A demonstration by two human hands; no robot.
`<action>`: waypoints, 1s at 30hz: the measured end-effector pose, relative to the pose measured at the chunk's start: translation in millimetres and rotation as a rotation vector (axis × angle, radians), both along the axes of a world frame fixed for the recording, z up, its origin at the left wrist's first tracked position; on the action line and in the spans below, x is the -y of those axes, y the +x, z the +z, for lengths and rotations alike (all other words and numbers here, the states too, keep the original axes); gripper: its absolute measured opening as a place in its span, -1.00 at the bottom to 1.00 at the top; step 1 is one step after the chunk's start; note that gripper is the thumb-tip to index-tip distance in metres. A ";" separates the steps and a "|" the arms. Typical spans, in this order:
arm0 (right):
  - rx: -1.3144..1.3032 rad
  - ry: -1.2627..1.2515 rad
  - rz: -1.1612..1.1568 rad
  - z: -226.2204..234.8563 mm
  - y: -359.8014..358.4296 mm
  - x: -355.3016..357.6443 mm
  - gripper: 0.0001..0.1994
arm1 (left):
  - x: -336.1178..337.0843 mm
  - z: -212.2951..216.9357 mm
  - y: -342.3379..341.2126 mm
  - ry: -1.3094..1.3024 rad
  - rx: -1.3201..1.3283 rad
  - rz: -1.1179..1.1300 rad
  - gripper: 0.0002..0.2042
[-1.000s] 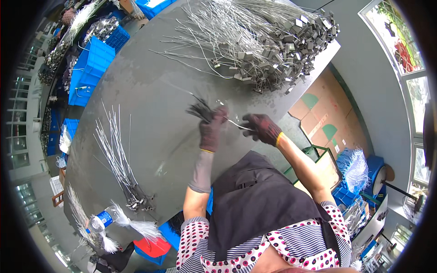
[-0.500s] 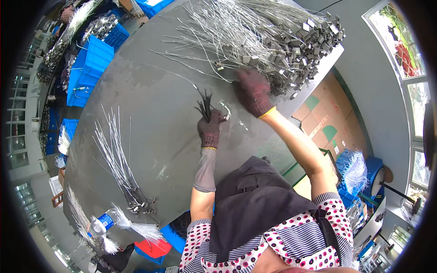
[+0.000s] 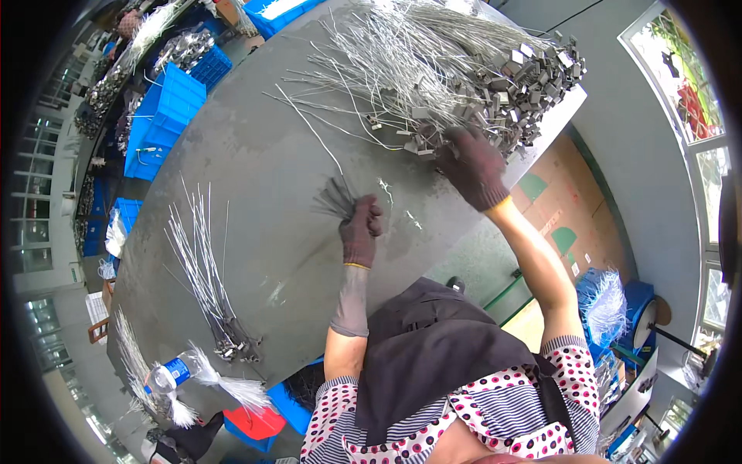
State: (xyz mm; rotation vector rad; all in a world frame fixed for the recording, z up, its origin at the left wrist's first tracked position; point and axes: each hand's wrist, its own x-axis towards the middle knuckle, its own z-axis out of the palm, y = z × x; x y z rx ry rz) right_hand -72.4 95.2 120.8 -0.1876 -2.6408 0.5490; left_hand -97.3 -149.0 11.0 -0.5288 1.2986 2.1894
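Note:
My left hand [image 3: 361, 224], in a dark knitted glove, is closed around a bunch of thin black strips [image 3: 335, 199] that fan out, blurred, at its left. A long silvery wire [image 3: 313, 127] runs from this hand up and left over the grey table. My right hand [image 3: 473, 166], gloved alike, is at the near edge of a large heap of wires with small metal blocks [image 3: 525, 89] on their ends. Its fingers are smeared by motion, and whether they hold a block cannot be made out.
A smaller bundle of block-ended wires [image 3: 207, 278] lies on the left of the grey table [image 3: 255, 193]. Near the lower left edge are a plastic bottle [image 3: 168, 375] and tied white strands [image 3: 232, 380]. Blue crates [image 3: 164, 120] stand beyond the table's left edge.
My right hand has moved right and slightly nearer along the heap's edge. The black strips in my left hand have swung left, and the hand has turned a little.

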 end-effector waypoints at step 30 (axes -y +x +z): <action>0.649 -1.082 -0.418 -114.3 467.0 -61.4 -0.70 | -89.5 11.4 27.2 0.454 -0.150 0.098 -0.78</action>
